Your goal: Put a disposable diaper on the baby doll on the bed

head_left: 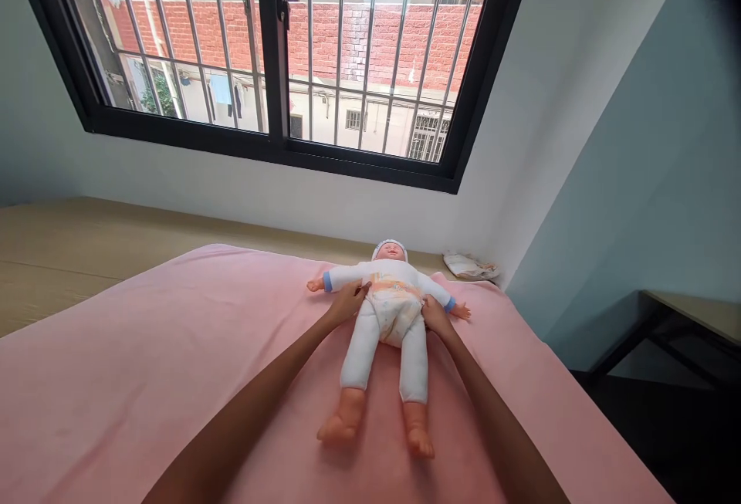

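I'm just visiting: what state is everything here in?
Doll: on its back, arms spread
Cap: on the doll's head
Diaper: over the doll's white suit
Left hand: at the diaper's side, grip unclear
Right hand: at its other side, grip unclear
Pink cloth: spread, slightly creased
Window: barred, open or shut unclear

No text, brand, number or sign is showing legibly. The diaper (397, 308) is bearing orange print (394, 285) too small to read.
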The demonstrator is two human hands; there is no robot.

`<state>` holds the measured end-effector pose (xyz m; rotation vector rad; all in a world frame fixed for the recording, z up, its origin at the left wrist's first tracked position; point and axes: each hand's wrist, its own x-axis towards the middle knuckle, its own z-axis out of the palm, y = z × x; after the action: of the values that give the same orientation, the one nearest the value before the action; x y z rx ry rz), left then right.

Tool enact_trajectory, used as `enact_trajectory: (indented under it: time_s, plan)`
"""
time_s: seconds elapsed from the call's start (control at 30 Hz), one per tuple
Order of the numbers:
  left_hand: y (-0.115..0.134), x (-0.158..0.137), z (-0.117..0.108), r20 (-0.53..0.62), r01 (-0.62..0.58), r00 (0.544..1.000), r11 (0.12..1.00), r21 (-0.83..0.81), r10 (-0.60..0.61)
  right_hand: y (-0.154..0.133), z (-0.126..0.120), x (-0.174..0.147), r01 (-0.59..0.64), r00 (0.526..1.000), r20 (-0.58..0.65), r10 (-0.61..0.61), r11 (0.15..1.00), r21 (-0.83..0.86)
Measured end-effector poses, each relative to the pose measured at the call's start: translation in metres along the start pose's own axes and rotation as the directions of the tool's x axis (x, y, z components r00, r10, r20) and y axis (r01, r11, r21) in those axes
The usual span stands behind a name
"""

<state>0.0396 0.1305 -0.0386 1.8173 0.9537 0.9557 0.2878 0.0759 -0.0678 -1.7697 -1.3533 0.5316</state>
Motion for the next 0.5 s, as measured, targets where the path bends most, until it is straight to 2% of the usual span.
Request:
enact_trajectory:
  time_s: [0.13,0.27,0.4,0.5]
  plan:
    - [-0.014,-0.002,0.0,-0.009,-0.033,0.999,0.998,0.054,0.033,0.007,0.0,-0.002,0.069,0.998,0.001,-0.07,0.992,-0.101]
    - [-0.019,0.002,-0.014,-0.049,-0.015,0.999,0.987,0.162,0.024,0.007,-0.001,-0.007,0.072,0.997,0.01,-0.071,0.981,-0.182]
    - [-0.001,0.002,-0.022,-0.256,-0.001,0.964,0.968,0.251,0.068,0.004,-0.004,-0.011,0.047,0.998,-0.015,-0.053,0.967,-0.25]
    - [0.026,-0.005,-0.017,-0.357,-0.081,0.912,0.942,0.325,0.201,-0.002,-0.005,-0.014,0.042,0.998,-0.028,-0.052,0.956,-0.291]
